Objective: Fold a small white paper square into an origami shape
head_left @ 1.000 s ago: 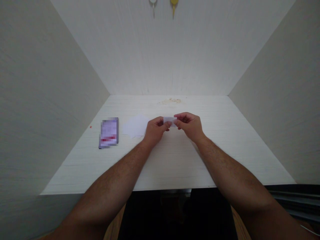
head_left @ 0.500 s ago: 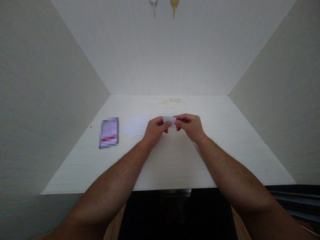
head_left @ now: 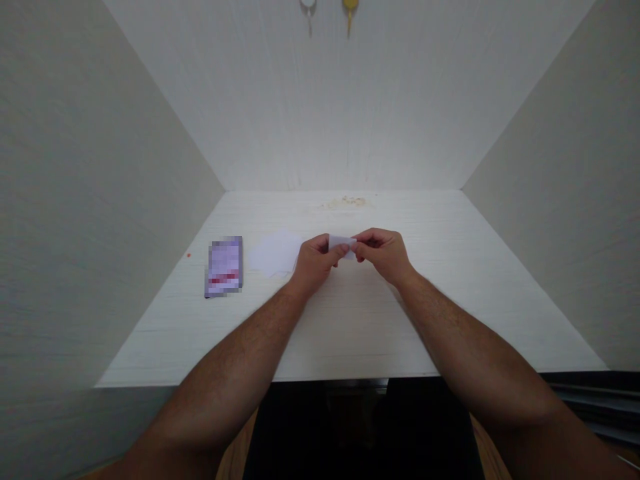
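Note:
Both my hands meet over the middle of the white table (head_left: 350,320). Between them is a small white piece of paper (head_left: 341,241), folded or rolled flat. My left hand (head_left: 315,261) pinches its left end with thumb and fingers closed. My right hand (head_left: 383,253) pinches its right end, fingers curled. The paper is held just above the tabletop. Most of the paper is hidden by my fingers.
A few loose white paper sheets (head_left: 275,254) lie left of my hands. Further left lies a purple, blurred packet (head_left: 225,266). A pale smudge (head_left: 345,201) marks the table's far side. White walls enclose three sides; a white hook (head_left: 309,5) and a yellow hook (head_left: 349,7) hang at the back.
My hands have drawn slightly closer together on the paper, the fingers covering more of it. The view has shifted a little, moving everything slightly right.

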Tool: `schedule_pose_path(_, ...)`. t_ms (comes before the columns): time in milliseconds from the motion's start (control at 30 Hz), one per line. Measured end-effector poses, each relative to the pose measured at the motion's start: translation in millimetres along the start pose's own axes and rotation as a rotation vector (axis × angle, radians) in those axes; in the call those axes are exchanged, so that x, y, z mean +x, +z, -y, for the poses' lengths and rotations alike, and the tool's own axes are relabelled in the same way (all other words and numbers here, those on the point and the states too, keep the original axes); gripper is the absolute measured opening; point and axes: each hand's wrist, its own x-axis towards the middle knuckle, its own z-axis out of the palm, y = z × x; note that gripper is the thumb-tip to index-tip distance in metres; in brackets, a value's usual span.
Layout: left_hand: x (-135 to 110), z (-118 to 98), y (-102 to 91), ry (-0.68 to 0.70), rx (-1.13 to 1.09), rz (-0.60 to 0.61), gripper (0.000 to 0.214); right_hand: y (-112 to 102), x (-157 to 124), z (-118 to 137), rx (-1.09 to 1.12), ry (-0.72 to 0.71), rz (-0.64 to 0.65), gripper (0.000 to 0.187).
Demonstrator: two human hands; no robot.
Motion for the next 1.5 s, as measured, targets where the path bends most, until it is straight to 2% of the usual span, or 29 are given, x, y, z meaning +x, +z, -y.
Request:
schedule_pose_path(267, -2.1, -5.8, 2.4, -0.005, 0.112, -0.024, 0.026, 0.0, 1.4, -1.2, -0.115, -0.013, -0.025, 0.019)
schedule_pose_path(433, -1.5, -6.4, 2.1, -0.051, 0.101, -0.122, 0.026, -1.5, 2.2, -2.4, -0.122, 0.002, -0.081, 0.020)
schedule_pose_path(533, -0.8, -5.1, 2.1, -0.063, 0.098, -0.143, 0.026, -1.7, 2.6, -3.0, -0.126, 0.007, -0.061, 0.020)
schedule_pose_path(667, 2.1, 2.1, 0.6, -0.063, 0.042, -0.157, 0.026, -2.6, 3.1, -4.8, -0.123, 0.018, -0.026, 0.022)
schedule_pose_path(800, 5.3, 7.3, -0.3, -0.068, -0.064, -0.167, 0.025, -3.0, 3.1, -6.0, -0.054, 0.037, -0.063, 0.027)
schedule_pose_path(1033, 4.8, 3.2, 2.8, -0.033, -0.109, -0.236, 0.021, -2.9, 2.8, -8.6, -0.006, 0.061, -0.055, 0.025)
schedule_pose_path(1367, 5.5, 3.4, 2.0, 0.001, -0.066, -0.203, 0.022, -6.4, 2.9, -10.7, -0.087, 0.046, -0.046, 0.025)
schedule_pose_path(1500, 5.1, -0.9, 2.4, -0.032, -0.031, -0.179, 0.024, -7.5, 2.5, -8.9, -0.169, 0.027, -0.035, 0.023)
